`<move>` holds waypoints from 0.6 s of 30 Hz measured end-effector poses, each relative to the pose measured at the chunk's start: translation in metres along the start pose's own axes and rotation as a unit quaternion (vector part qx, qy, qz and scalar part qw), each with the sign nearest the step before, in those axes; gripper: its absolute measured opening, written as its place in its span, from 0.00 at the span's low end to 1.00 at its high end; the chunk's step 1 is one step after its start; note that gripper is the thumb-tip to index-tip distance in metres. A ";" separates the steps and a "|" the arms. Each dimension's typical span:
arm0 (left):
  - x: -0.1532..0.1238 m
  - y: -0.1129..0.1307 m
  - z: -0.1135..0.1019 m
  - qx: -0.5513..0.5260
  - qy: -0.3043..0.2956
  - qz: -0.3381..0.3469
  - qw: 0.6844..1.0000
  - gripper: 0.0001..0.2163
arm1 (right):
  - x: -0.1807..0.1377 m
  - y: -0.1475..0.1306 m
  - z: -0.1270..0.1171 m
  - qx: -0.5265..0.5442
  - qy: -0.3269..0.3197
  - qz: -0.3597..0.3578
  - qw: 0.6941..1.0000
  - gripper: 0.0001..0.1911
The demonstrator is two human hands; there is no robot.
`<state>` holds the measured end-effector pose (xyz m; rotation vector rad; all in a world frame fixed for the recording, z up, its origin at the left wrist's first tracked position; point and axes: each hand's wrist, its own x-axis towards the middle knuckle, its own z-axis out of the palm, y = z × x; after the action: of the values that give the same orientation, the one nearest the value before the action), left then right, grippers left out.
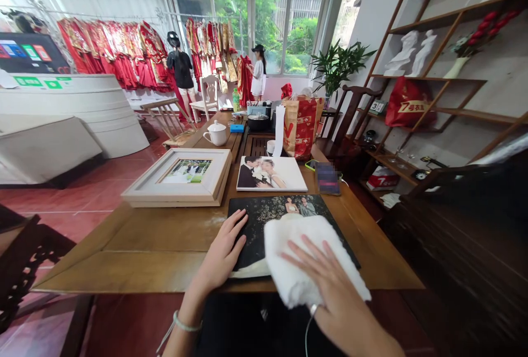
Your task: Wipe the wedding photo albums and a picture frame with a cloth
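Observation:
A dark wedding photo album (264, 219) lies at the near edge of the wooden table (165, 247). My left hand (225, 252) rests flat on the album's left edge, fingers spread. My right hand (330, 285) presses flat on a white fluffy cloth (297, 247) that covers the album's right half. Beyond it lie a second photo album (270, 174) with a couple on its cover and a stack of white picture frames (181, 177).
A phone (328, 179), a red gift bag (300, 126), a white teapot (215, 133) and tea things stand farther along the table. Two people stand by racks of red garments (124, 54) at the back. Wooden shelves (433, 76) line the right wall. A dark carved chair (20, 258) is at left.

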<state>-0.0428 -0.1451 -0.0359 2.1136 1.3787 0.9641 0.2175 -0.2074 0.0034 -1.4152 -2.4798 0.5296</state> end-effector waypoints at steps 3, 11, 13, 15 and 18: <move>0.000 0.001 0.000 0.002 0.002 0.000 1.000 0.20 | 0.002 0.040 -0.012 -0.045 0.070 0.067 0.994 0.44; -0.002 0.001 -0.002 0.014 -0.002 0.003 1.000 0.20 | 0.082 0.070 -0.036 -0.067 0.000 0.106 0.992 0.39; -0.002 0.001 -0.002 0.014 0.001 0.007 1.000 0.20 | 0.107 0.056 -0.035 -0.061 -0.013 0.087 0.994 0.37; -0.002 0.001 -0.002 0.014 0.003 0.010 1.000 0.20 | 0.127 0.038 -0.029 -0.051 -0.027 0.053 0.997 0.36; -0.001 0.000 -0.001 0.019 0.010 0.012 1.000 0.20 | 0.147 0.008 -0.016 -0.035 -0.046 -0.003 0.998 0.36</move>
<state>-0.0441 -0.1460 -0.0355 2.1578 1.3948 0.9789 0.1556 -0.0735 0.0186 -1.4401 -2.5982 0.5226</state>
